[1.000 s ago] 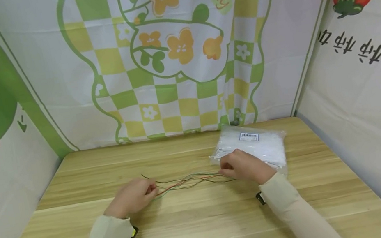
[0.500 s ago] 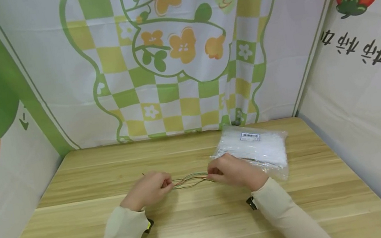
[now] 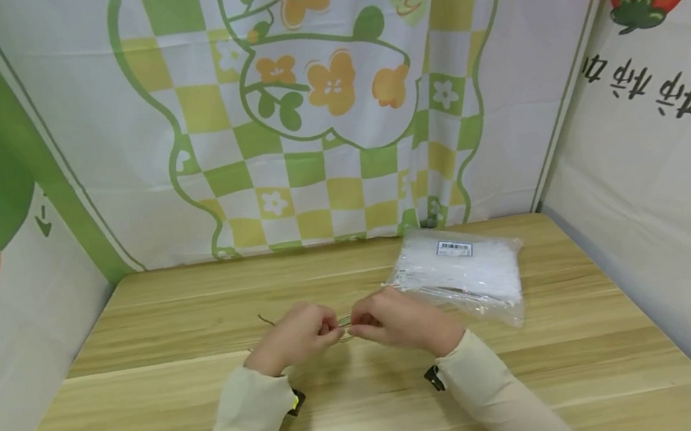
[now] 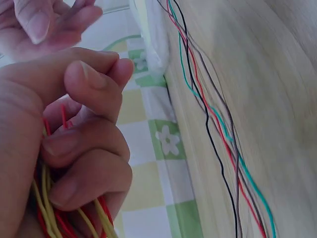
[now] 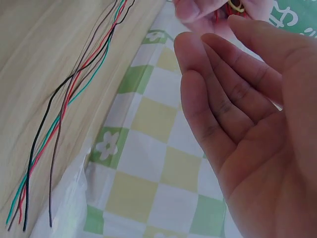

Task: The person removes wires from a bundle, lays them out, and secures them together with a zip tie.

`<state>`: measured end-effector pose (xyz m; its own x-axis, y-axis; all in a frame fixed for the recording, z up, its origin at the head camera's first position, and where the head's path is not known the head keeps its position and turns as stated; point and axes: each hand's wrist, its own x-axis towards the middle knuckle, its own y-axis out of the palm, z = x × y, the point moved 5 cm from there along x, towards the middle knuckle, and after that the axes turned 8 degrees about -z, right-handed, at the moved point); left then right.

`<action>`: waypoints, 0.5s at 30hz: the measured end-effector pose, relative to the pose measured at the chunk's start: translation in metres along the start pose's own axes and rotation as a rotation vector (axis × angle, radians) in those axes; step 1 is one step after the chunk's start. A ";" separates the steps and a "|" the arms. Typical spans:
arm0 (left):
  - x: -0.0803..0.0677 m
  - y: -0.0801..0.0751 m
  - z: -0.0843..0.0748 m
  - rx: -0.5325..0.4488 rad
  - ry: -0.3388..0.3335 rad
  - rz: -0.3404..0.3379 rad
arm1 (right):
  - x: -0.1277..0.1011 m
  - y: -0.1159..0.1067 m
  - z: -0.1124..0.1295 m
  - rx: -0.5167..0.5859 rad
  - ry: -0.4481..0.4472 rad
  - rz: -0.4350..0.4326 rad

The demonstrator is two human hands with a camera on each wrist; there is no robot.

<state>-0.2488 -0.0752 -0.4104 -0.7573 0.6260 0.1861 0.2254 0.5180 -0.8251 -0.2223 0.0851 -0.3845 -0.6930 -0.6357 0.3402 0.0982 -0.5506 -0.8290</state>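
Observation:
My left hand (image 3: 297,338) curls round a bundle of thin red and yellow wires (image 4: 45,186), seen in the left wrist view. The head view hides that bundle. Facing it, fingertips close to the left ones, is my right hand (image 3: 406,320). Its fingers are loosely extended, with nothing visible in the palm in the right wrist view. Below both hands, loose black, red, teal and brown wires (image 5: 47,106) lie lengthwise on the wooden table (image 3: 365,423), crossing one another. From above, the hands cover most of them; a dark wire end (image 3: 265,320) pokes out behind the left hand.
A clear plastic bag (image 3: 456,273) of thin white strips, with a barcode label, lies behind the right hand. Printed cloth (image 3: 309,198) hangs along the table's back edge, and more cloth stands at both sides.
Both hands have moved inward from well apart until their fingertips nearly meet. The stretch of wire visible between them has shrunk. The bag has stayed in place.

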 end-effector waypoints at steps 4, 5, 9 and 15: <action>0.002 0.005 -0.004 -0.053 -0.028 0.014 | 0.002 0.003 0.004 0.016 -0.032 -0.020; 0.002 0.006 -0.004 -0.065 -0.039 0.015 | 0.003 0.003 0.004 0.014 -0.033 -0.026; 0.001 0.010 -0.006 -0.116 -0.047 0.007 | 0.003 0.005 0.005 0.011 -0.036 -0.047; 0.004 0.016 -0.011 -0.137 0.011 -0.007 | 0.001 0.010 0.005 0.021 -0.028 -0.080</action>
<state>-0.2416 -0.0585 -0.4173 -0.7525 0.6282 0.1977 0.3024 0.5963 -0.7436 -0.2183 0.0765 -0.3898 -0.6793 -0.6034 0.4177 0.0582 -0.6116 -0.7890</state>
